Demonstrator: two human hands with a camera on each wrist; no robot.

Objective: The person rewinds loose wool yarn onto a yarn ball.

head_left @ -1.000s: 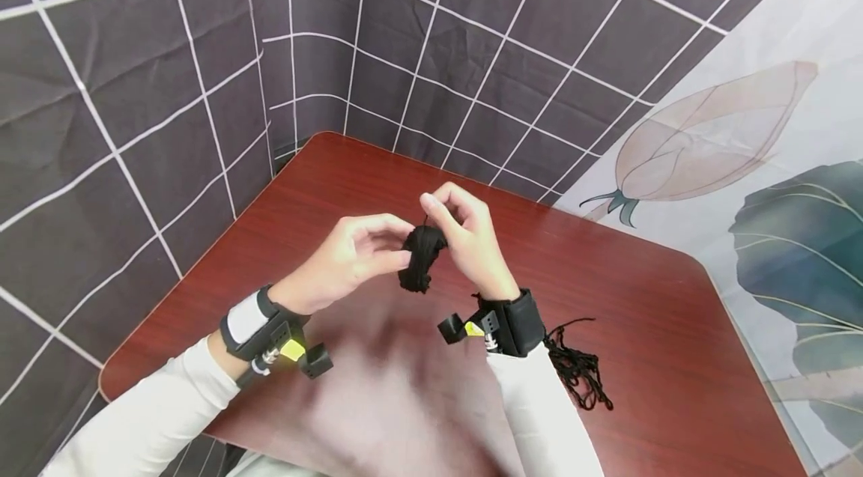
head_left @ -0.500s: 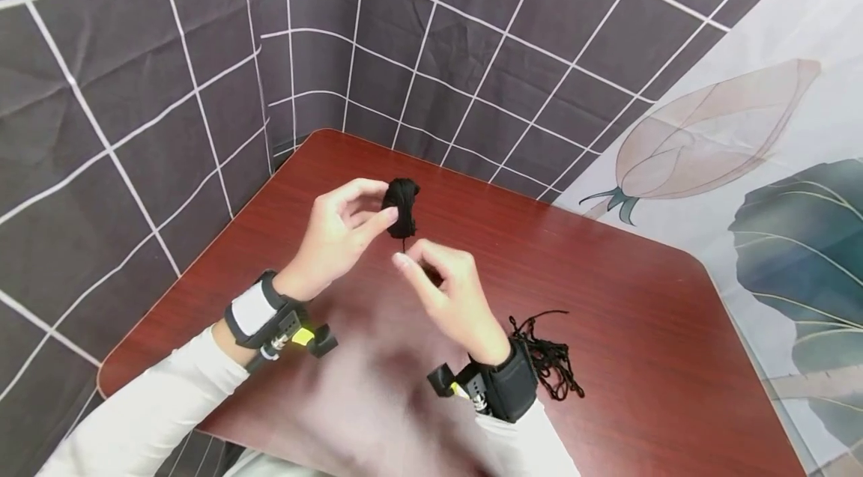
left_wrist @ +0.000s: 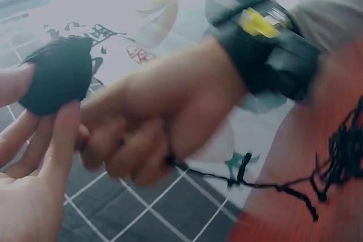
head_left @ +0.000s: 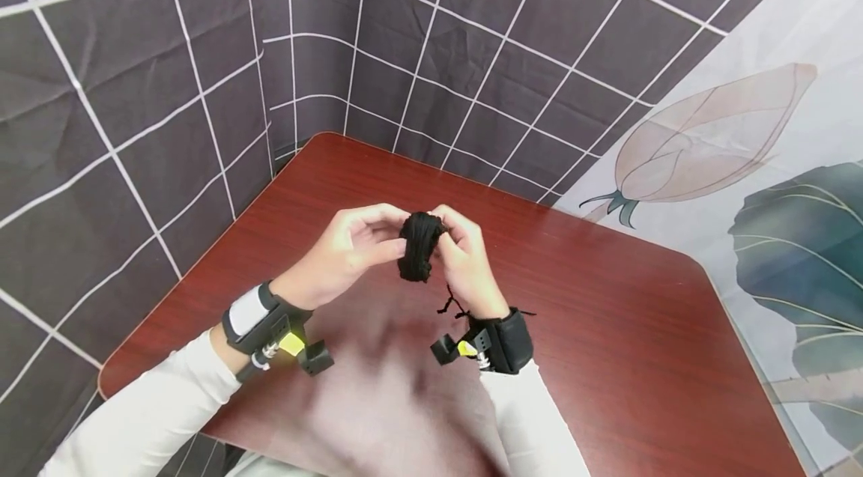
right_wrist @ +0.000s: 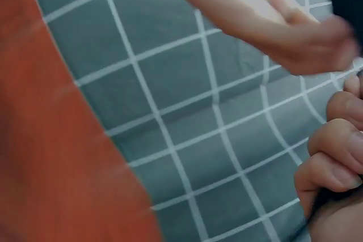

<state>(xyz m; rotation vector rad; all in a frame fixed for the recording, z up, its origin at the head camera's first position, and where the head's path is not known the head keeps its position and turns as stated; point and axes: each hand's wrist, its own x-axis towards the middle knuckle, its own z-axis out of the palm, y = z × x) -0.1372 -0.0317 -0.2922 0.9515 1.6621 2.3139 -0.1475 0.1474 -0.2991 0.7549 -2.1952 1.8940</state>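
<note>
Between thumb and fingers, my left hand (head_left: 357, 248) holds a wound bundle of black cord (head_left: 419, 246) above the table, its strands wrapped round the middle. Close against the bundle's right side is my right hand (head_left: 468, 256), fingers curled round the running cord. In the left wrist view the cord (left_wrist: 258, 185) leaves the right fist and runs to a loose black tangle (left_wrist: 346, 148). The head view shows just a short knotted piece below the right palm; the forearm hides most of the tangle. In the right wrist view, the cord (right_wrist: 323, 199) passes under my curled right fingers.
Both hands work over a reddish-brown table (head_left: 627, 327). Dark cloth with a white grid (head_left: 472, 43) hangs behind and to the left, and a pale curtain with plant prints (head_left: 708, 140) hangs to the right. Each wrist wears a strapped camera.
The right hand went from above the bundle to below it, then back up to its right side. The left hand raised the bundle away, then brought it back down and nearer.
</note>
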